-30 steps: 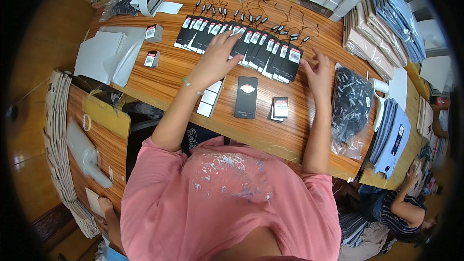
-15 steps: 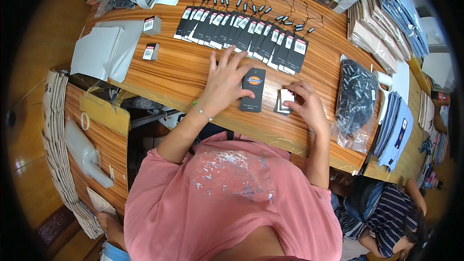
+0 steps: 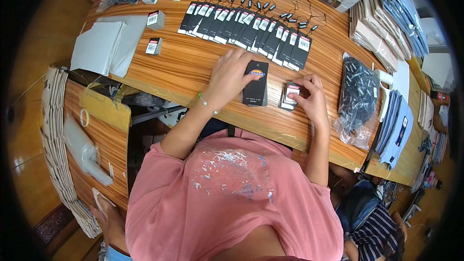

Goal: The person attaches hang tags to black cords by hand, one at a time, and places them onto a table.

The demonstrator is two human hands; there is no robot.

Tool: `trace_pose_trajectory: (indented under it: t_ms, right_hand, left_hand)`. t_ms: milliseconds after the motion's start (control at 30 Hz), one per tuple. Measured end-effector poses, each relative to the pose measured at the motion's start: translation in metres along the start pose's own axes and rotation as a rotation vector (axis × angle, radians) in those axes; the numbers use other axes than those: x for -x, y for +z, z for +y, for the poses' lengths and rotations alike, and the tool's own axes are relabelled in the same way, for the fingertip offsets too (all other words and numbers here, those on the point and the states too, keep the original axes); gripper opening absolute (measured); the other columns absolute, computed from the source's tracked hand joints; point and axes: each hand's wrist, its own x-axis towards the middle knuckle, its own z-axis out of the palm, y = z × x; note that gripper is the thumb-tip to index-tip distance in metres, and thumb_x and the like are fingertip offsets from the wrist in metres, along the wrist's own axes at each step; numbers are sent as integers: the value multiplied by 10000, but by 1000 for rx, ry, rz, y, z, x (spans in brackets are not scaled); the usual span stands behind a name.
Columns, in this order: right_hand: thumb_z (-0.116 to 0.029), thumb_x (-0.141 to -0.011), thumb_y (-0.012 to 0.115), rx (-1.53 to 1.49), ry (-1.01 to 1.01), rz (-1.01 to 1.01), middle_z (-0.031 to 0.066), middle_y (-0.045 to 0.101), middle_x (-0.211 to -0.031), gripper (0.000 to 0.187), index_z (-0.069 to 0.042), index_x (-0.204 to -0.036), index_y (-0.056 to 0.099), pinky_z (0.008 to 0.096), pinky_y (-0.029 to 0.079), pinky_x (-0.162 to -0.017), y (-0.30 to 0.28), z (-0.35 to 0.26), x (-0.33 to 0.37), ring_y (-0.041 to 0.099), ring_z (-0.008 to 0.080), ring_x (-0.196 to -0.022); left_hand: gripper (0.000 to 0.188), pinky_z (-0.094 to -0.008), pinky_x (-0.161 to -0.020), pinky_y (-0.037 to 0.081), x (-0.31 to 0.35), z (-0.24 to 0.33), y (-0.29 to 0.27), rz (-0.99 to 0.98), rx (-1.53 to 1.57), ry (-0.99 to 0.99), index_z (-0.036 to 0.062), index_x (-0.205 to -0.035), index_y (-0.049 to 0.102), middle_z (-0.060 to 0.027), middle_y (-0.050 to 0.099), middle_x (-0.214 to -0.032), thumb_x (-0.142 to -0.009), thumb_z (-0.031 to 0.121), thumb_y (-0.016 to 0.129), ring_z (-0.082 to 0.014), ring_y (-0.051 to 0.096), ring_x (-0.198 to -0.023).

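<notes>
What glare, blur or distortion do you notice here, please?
Head view: glints on the clear plastic bag; left hand and right hand clearly outlined; fine print on the black tags too small to read; black fisheye rim hides the corners.

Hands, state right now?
Left hand: thumb on the black tag; whether gripping cannot be told.
Right hand: thumb and fingertips at the small label stack; firm grip cannot be told.

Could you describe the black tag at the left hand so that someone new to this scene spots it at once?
On the wood-grain table, look between the long overlapping row of black tags and the near edge. There the left hand has its thumb over one black tag. Unlike the row's barcode-labelled faces, its upper part shows a colourful emblem.
</notes>
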Motion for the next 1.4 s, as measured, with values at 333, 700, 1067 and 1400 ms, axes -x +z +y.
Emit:
trace_pose_trajectory:
  t_ms: [333, 700, 1067, 1400]
  right_hand:
    - [-21, -683, 687, -340, 302, -87, -44, 442, -610, 197, -9, -864, 611, 192, 314, -513, 0, 13, 8, 360, 46, -559]
    - [-15, -692, 667, -390, 242, -47, -44, 493, -611, 166, 11, -849, 618, 185, 334, -521, -14, -13, -2, 372, 29, -557]
    - [-42, -699, 660, -361, 194, 3, -12, 560, -674, 158, 11, -841, 615, 191, 362, -546, -23, -30, 0, 395, 51, -571]
    - [-20, -678, 682, -370, 59, 110, 40, 604, -808, 299, -2, -962, 587, 209, 404, -579, -16, -67, 2, 451, 79, -617]
  left_hand:
    - [343, -337, -819, 358, -16, -12, 5, -51, -203, 133, 59, -846, 617, -50, 523, -913, -607, 282, 722, -228, 454, -904]
    - [244, -280, -686, 419, -24, -9, -10, -367, 497, -96, -10, -883, 558, -76, 561, -783, -757, 182, 641, -150, 516, -740]
    - [144, -152, -569, 385, -23, 1, -28, -350, 753, -153, -19, -853, 550, 13, 559, -680, -776, 75, 627, -10, 493, -640]
    - [130, -157, -579, 418, -8, 26, -6, -319, 1019, -190, -1, -828, 547, 11, 568, -700, -760, 50, 646, -23, 529, -659]
